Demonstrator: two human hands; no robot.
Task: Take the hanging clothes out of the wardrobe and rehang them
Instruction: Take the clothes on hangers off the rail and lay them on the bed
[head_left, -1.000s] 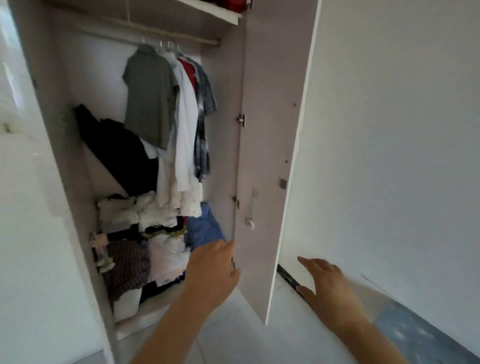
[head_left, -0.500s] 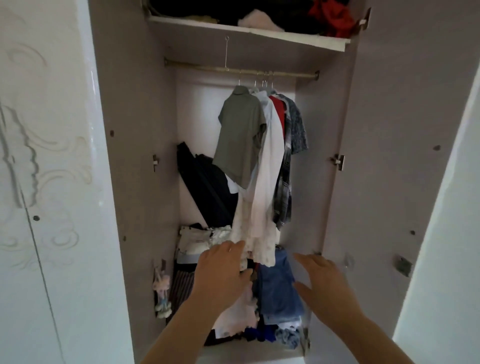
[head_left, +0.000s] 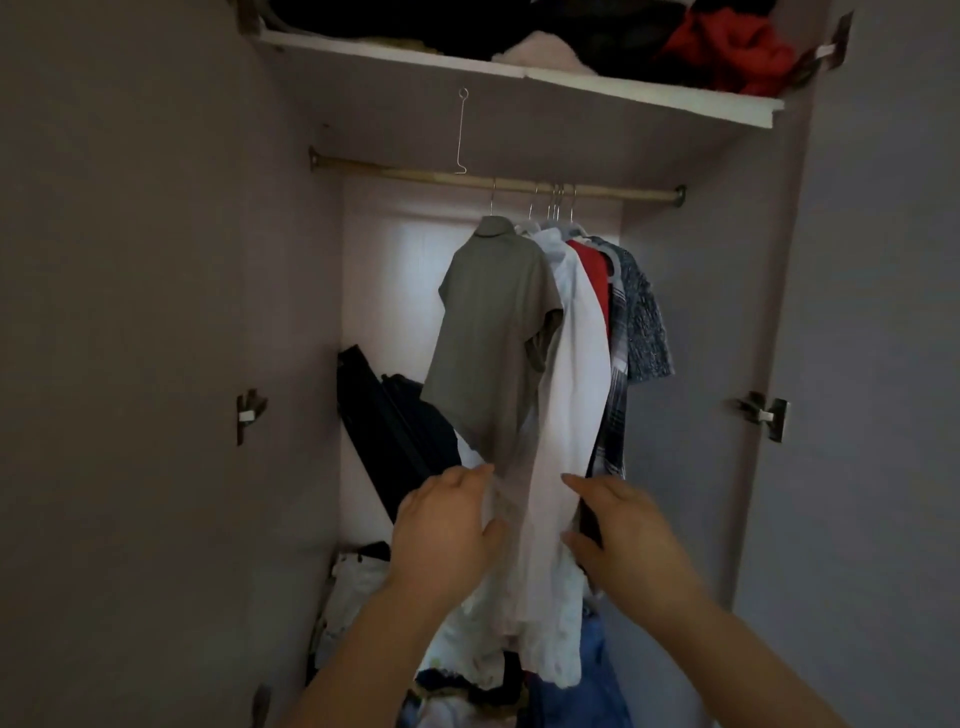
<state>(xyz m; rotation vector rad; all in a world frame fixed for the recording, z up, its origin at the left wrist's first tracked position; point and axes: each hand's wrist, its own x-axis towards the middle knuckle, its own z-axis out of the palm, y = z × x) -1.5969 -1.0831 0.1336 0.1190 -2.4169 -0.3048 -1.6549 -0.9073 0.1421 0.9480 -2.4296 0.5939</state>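
Several garments hang on wire hangers from the wardrobe rail (head_left: 415, 174): a grey polo shirt (head_left: 488, 332) at the left, a long white garment (head_left: 566, 415) beside it, then a red top (head_left: 592, 275) and a dark patterned shirt (head_left: 641, 322). My left hand (head_left: 447, 525) reaches to the white garment's left side, fingers straight and touching the cloth. My right hand (head_left: 618, 525) lies against the garment's right side, fingers extended. Neither hand grips anything.
A white shelf (head_left: 571, 83) above the rail holds piled dark, pink and red clothes. A bare wire hook (head_left: 461, 130) hangs left of the garments. Dark clothing (head_left: 395, 426) leans at the back left. Folded piles (head_left: 363, 587) fill the wardrobe floor. Both doors stand open.
I have stepped closer to the open wardrobe. Both hands rose from the folded piles to the lower part of the hanging white garment, one on each side.
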